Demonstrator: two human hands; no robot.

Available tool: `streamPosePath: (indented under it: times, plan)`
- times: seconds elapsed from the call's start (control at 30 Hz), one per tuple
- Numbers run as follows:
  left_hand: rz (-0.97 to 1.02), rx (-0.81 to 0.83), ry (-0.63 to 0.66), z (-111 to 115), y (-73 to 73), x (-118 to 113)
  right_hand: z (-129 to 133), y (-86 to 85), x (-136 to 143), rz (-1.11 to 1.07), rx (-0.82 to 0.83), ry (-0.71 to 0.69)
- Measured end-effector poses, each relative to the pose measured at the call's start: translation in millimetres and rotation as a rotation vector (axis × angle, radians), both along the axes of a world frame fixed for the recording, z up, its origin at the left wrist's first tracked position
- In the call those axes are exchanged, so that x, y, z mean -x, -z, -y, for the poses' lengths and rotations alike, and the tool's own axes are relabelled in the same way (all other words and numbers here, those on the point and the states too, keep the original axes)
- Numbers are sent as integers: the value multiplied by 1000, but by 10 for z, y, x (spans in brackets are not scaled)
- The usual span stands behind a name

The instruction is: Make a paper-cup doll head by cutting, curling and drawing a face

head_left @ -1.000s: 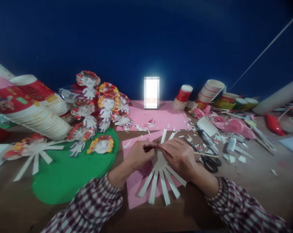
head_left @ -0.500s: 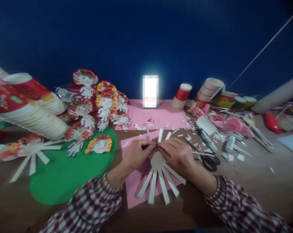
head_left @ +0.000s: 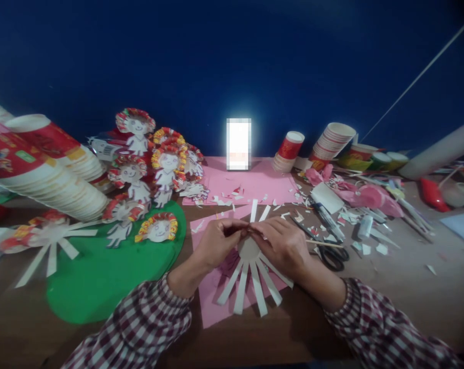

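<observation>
A cut paper cup with a round base and long white strips fanned out is held above a pink sheet. At its upper left edge my left hand pinches with thumb and fingers together. My right hand meets it there, its fingertips closed against the same edge. Whatever strip lies between the fingertips is mostly hidden by them. Free strips point toward me, and two more stick up beyond the hands.
Cup stacks lean at the left beside paper dolls and a green sheet. Black-handled scissors, a marker and paper scraps lie right. A bright blurred rectangle stands at the back.
The cut cup's near strips have lifted and shifted slightly away from me. Both hands keep their pinch at the edge, with only small finger movements.
</observation>
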State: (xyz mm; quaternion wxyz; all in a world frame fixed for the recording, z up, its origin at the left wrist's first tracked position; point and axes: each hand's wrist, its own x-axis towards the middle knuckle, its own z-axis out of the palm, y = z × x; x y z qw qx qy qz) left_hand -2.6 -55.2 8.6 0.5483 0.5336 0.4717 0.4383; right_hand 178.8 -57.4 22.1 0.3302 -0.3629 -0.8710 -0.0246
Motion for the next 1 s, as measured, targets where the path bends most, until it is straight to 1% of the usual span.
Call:
streamPosePath:
  times: [0.1,0.33,0.57,0.67,0.83,1.0]
  plan:
    - [69,8,-1,7,-14,0,3,-16,8,-8,6,-5]
    - [43,16,9,15,-42,-3,9,-38,6,63,10,-47]
    - [-49,15,37,13,6,-22,-1,-52,4,68,21,-33]
    - [-75,6,54,7,18,-12,-3,-65,2,110,30,-38]
    - [-239,-58,43,2,-27,0,-5,-86,-9,152,40,-23]
    - [-328,-119,30,17,-52,0,-14,-70,-28,129,30,-26]
